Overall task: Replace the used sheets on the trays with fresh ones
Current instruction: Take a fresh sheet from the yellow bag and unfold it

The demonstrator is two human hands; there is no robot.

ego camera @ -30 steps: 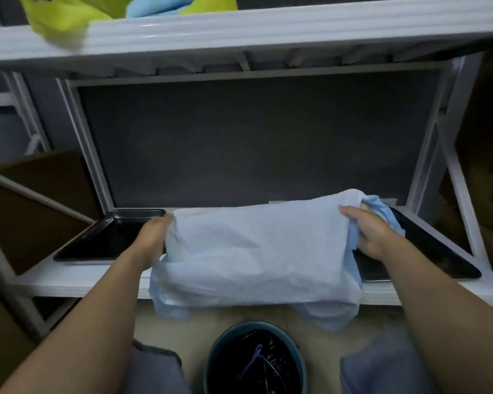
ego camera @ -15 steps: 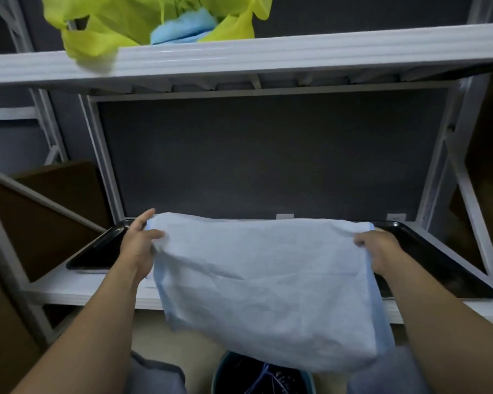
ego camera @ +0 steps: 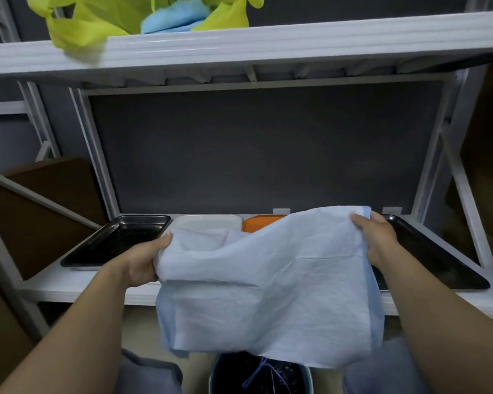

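Observation:
A pale blue sheet (ego camera: 268, 294) hangs in front of the lower shelf, held by both hands. My left hand (ego camera: 145, 260) grips its left edge, bunched in the fingers. My right hand (ego camera: 377, 240) pinches its upper right corner, held higher than the left. On the shelf behind it sit a black tray (ego camera: 117, 240) at the left, a white tray (ego camera: 208, 223), an orange tray (ego camera: 258, 223) mostly hidden by the sheet, and another black tray (ego camera: 433, 260) at the right.
A round bin (ego camera: 261, 375) with a dark liner stands on the floor below the sheet, between my knees. A yellow-green bag (ego camera: 97, 21) holding blue sheets (ego camera: 174, 18) sits on the upper shelf (ego camera: 296, 44). White rack posts and brown boards flank both sides.
The sheet was spread flat between both hands; now my left hand has dropped and bunched its edge, and the white and orange trays show behind it. The view has tilted up slightly.

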